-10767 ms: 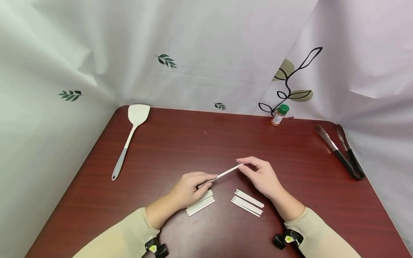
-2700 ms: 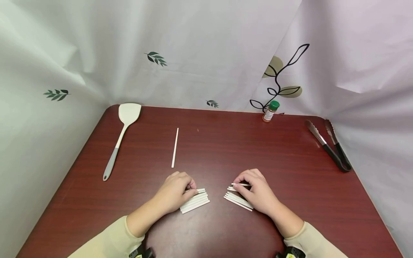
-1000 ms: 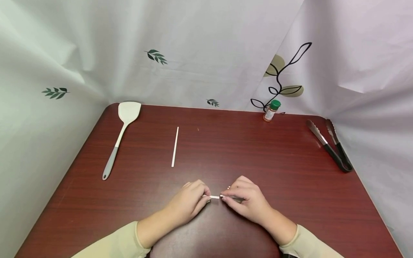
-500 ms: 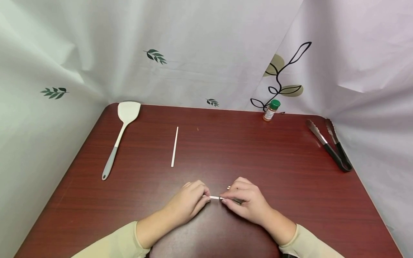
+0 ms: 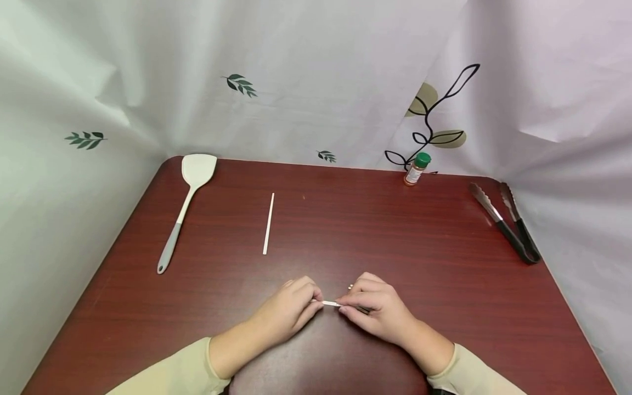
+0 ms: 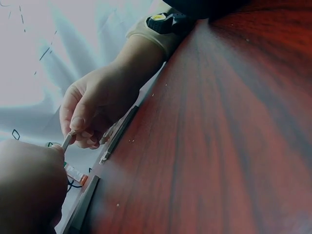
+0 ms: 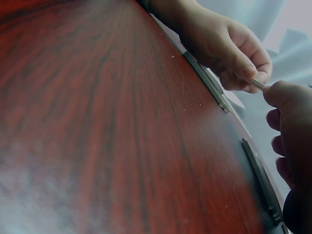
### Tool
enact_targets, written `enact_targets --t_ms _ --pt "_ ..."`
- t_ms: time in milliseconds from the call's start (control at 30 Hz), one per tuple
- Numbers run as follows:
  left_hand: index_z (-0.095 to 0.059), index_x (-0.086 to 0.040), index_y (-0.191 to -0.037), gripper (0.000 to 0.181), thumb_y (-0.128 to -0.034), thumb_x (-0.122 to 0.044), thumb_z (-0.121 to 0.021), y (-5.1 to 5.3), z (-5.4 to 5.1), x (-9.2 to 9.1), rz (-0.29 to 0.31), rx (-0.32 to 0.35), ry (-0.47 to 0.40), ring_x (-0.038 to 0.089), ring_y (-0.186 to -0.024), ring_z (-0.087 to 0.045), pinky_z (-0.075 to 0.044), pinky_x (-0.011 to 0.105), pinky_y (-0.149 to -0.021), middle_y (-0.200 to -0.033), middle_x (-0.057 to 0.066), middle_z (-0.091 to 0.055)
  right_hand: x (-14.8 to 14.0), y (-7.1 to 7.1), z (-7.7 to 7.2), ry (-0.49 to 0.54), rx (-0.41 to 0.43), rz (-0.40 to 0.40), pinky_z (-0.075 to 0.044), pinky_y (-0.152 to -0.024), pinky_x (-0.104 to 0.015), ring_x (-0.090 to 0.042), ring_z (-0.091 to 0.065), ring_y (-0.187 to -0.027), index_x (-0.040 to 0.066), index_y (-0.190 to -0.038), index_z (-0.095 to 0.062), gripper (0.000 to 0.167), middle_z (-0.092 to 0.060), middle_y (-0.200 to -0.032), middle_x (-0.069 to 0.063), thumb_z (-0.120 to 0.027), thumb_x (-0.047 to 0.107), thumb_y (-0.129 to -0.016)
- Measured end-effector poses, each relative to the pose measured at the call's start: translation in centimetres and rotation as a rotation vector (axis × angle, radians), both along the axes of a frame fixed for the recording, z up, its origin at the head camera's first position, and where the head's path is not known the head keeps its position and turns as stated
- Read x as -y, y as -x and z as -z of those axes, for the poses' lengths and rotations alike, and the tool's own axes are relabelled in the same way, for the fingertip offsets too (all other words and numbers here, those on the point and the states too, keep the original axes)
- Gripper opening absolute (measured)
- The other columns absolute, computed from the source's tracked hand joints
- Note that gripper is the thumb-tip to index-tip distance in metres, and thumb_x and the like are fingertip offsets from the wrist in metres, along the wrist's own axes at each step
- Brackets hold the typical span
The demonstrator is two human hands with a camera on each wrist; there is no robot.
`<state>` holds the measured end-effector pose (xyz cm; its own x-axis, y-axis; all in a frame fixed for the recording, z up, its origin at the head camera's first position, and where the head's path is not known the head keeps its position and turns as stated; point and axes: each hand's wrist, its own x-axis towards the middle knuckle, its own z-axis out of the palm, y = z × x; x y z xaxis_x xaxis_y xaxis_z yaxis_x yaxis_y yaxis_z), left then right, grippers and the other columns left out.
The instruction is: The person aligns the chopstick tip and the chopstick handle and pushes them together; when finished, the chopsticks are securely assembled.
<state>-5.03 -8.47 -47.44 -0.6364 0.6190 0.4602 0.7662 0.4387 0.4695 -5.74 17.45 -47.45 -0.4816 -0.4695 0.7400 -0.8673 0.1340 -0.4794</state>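
- The left hand and right hand meet low at the front of the counter, thumbs and fingers curled in; each grip is clamped on the white stick.
- That white stick runs between the 2 sets of fingertips, only a short stretch of it bare. Whether it is 1 piece or 2 held end to end cannot be told.
- The likeliest mishap, in my judgement: the white stick is thin, so a pull or twist from 1 hand against the other could slip it out of a pinch or snap it.
- If it is really 2 ends butted together, a small tilt of either wrist would probably part them, since the fingers hide most of the join.
- What looks like a row of sticks lies just under the right hand, with another row under the left; a dropped palm could scatter either.
- The loose stick lies well apart, beyond the left hand, and seems safe from a knock.
- Writing: the green-capped bottle has a white label, too small to read.
- The spatula and tongs show no legible brand; the cloth bears leaf prints.
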Motion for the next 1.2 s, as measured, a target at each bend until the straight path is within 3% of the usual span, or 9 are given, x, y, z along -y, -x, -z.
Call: enact_targets --t_ms 233,567,767,900,1067,1200 --pt "-0.063 -0.013 -0.103 0.012 -0.0995 -0.019 -0.073 0.0 -0.1 0.1 0.006 -0.003 0.02 0.013 -0.089 -0.063 -0.052 0.035 -0.082 -0.101 -0.005 -0.063 0.0 0.0 -0.1 -0.023 -0.031 0.011 -0.051 -0.077 -0.03 -0.016 -0.064 -0.08 0.008 -0.098 -0.083 0.006 -0.072 -0.085 0.003 -0.084 0.009 -0.092" --pt "-0.063 -0.012 -0.103 0.012 -0.099 -0.018 -0.074 -0.1 0.0 0.0 0.017 -0.026 0.019 0.012 -0.09 -0.064 -0.053 0.034 -0.082 -0.101 -0.004 -0.064 0.5 -0.2 -1.1 -0.018 -0.098 0.023 -0.052 -0.075 -0.033 -0.016 -0.064 -0.077 0.005 -0.094 -0.081 0.012 -0.071 -0.083 0.001 -0.077 0.014 -0.1" --pt "-0.063 -0.012 -0.104 0.012 -0.0989 -0.016 -0.074 -0.1 0.0 -0.1 0.029 -0.012 -0.002 0.012 -0.091 -0.064 -0.055 0.036 -0.084 -0.101 -0.004 -0.064 0.2 0.0 -0.5 -0.031 -0.108 0.024 -0.051 -0.076 -0.032 -0.015 -0.065 -0.079 0.008 -0.096 -0.082 0.009 -0.071 -0.085 0.003 -0.078 0.015 -0.099" --pt "-0.064 -0.012 -0.104 0.014 -0.0974 -0.014 -0.075 0.0 0.1 -0.2 0.022 -0.026 -0.019 0.012 -0.09 -0.064 -0.055 0.036 -0.081 -0.101 -0.004 -0.064 0.0 -0.1 0.1 -0.051 -0.081 0.081 -0.051 -0.077 -0.031 -0.013 -0.065 -0.08 0.012 -0.098 -0.082 0.006 -0.072 -0.087 0.005 -0.08 0.017 -0.097" --pt "-0.065 -0.012 -0.106 0.015 -0.0955 -0.011 -0.076 0.0 0.2 -0.2 -0.009 -0.031 -0.032 0.012 -0.091 -0.064 -0.053 0.035 -0.081 -0.102 -0.004 -0.064 -0.2 -0.3 0.5 -0.075 -0.037 0.244 -0.05 -0.074 -0.028 -0.01 -0.064 -0.075 0.016 -0.092 -0.081 0.019 -0.072 -0.084 0.01 -0.081 0.033 -0.098" --pt "-0.066 -0.013 -0.105 0.016 -0.0943 -0.012 -0.078 0.0 0.2 -0.2 -0.031 -0.035 -0.05 0.011 -0.091 -0.064 -0.051 0.036 -0.082 -0.101 -0.006 -0.065 -0.2 -0.3 0.7 -0.066 0.006 0.243 -0.049 -0.071 -0.024 -0.01 -0.062 -0.074 0.014 -0.093 -0.081 0.014 -0.071 -0.083 0.009 -0.085 0.027 -0.094"
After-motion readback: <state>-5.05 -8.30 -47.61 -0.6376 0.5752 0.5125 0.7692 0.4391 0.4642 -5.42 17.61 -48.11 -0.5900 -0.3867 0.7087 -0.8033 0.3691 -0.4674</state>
